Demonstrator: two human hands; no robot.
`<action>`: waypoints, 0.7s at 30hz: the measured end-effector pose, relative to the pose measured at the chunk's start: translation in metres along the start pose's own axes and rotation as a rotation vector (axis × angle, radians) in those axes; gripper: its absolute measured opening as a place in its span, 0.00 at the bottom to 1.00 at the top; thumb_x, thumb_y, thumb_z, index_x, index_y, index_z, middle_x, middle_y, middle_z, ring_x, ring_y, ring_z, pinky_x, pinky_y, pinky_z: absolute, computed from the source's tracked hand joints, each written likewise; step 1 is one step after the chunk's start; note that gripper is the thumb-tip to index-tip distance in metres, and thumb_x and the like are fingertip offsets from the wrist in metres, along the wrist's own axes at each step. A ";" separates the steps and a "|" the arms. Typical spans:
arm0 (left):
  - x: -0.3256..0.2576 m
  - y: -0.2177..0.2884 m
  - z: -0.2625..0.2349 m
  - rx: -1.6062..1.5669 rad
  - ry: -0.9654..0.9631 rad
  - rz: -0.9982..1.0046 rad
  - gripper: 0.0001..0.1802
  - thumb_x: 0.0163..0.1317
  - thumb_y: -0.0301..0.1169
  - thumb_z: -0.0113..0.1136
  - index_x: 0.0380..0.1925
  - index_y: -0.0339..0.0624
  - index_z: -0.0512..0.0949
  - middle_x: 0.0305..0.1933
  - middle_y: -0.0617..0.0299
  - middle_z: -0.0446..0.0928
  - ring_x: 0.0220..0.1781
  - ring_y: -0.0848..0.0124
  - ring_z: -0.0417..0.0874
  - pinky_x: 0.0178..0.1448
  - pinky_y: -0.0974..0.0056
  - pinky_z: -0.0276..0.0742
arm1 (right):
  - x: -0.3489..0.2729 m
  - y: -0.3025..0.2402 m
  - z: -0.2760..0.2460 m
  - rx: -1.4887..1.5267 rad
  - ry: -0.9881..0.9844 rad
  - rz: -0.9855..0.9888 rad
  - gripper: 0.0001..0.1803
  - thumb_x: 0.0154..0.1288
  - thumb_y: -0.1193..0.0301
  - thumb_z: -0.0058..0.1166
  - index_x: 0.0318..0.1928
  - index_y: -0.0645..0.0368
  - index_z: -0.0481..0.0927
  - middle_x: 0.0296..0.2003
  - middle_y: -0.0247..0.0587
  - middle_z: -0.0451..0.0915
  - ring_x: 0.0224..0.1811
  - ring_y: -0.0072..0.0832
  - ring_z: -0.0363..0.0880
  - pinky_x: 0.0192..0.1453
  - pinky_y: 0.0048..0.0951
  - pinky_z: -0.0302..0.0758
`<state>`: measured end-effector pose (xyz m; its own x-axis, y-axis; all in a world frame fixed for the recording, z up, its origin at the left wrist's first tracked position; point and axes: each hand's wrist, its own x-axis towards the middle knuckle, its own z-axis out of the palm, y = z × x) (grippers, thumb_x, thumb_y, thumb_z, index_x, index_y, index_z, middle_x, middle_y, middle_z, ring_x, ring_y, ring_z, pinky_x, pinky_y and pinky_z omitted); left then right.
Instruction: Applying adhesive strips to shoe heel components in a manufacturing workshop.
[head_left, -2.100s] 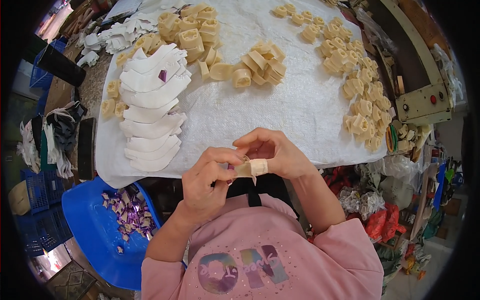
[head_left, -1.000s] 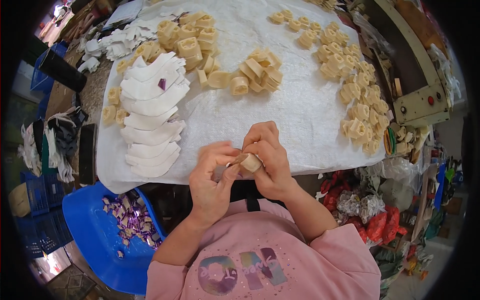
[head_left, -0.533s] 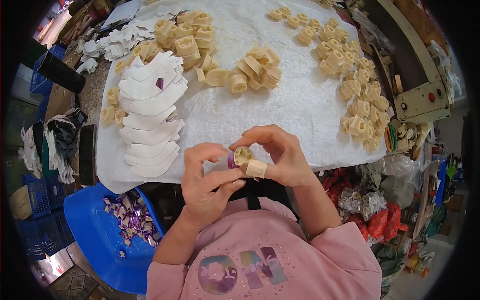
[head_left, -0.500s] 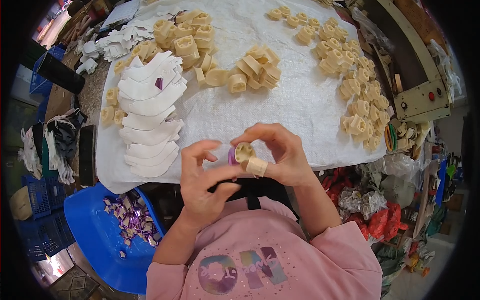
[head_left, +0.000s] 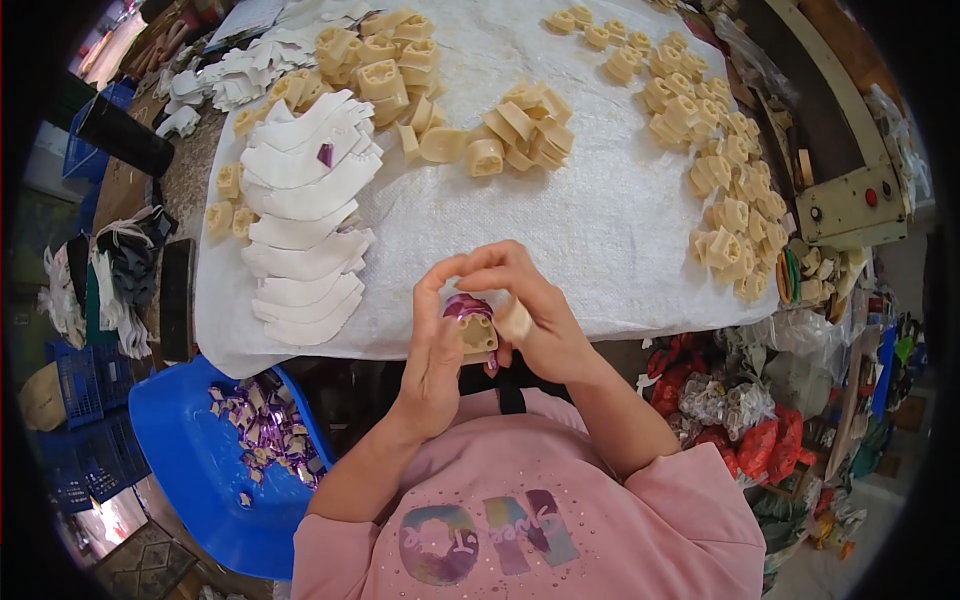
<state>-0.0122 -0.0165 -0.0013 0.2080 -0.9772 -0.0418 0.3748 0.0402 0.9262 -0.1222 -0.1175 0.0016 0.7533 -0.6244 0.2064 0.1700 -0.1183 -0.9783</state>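
While left fingers (head_left: 427, 297) curl round a cream piece (head_left: 478, 334), right fingers (head_left: 510, 274) apparently grip it

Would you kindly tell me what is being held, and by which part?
A cream piece with purple foil, held apparently by its sides between left hand and right hand.

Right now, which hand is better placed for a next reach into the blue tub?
Probably the left hand: the blue tub is on the person's left, and the right hand is farther from it. Both hands are around the beige piece, though.
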 end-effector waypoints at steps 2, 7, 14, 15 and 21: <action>0.002 -0.004 0.008 -0.108 0.026 0.134 0.40 0.68 0.55 0.37 0.68 0.39 0.41 0.40 0.55 0.72 0.30 0.74 0.75 0.32 0.70 0.71 | 0.012 -0.011 -0.006 0.313 -0.138 0.346 0.11 0.64 0.67 0.51 0.44 0.59 0.75 0.46 0.40 0.69 0.24 0.21 0.75 0.17 0.16 0.73; -0.001 0.001 0.018 0.283 0.151 0.184 0.43 0.66 0.61 0.32 0.66 0.33 0.48 0.47 0.52 0.70 0.34 0.74 0.75 0.36 0.69 0.72 | 0.008 -0.001 -0.006 0.351 -0.322 0.440 0.10 0.67 0.64 0.47 0.36 0.59 0.73 0.39 0.35 0.70 0.23 0.17 0.73 0.20 0.16 0.71; 0.000 -0.002 0.017 0.381 0.200 0.401 0.28 0.72 0.43 0.34 0.58 0.27 0.56 0.50 0.52 0.66 0.46 0.72 0.71 0.50 0.68 0.69 | -0.014 0.012 0.022 0.241 -0.069 0.010 0.14 0.70 0.61 0.43 0.45 0.58 0.72 0.42 0.38 0.69 0.43 0.26 0.68 0.51 0.29 0.65; 0.004 -0.003 0.016 0.438 0.307 0.410 0.27 0.71 0.43 0.34 0.57 0.29 0.58 0.47 0.54 0.67 0.43 0.74 0.71 0.47 0.70 0.68 | -0.013 0.011 0.025 0.231 -0.050 -0.017 0.15 0.71 0.63 0.41 0.49 0.58 0.71 0.43 0.39 0.68 0.45 0.28 0.68 0.53 0.30 0.64; 0.002 0.001 0.014 0.176 0.297 0.210 0.21 0.69 0.35 0.38 0.57 0.34 0.58 0.47 0.57 0.65 0.42 0.77 0.67 0.47 0.71 0.65 | -0.012 0.009 0.027 0.259 -0.024 -0.076 0.18 0.70 0.68 0.38 0.57 0.60 0.68 0.47 0.45 0.68 0.49 0.33 0.68 0.56 0.31 0.64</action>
<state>-0.0235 -0.0216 0.0051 0.5253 -0.8478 0.0725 0.1411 0.1708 0.9751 -0.1125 -0.0908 -0.0092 0.7461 -0.6028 0.2829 0.3814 0.0387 -0.9236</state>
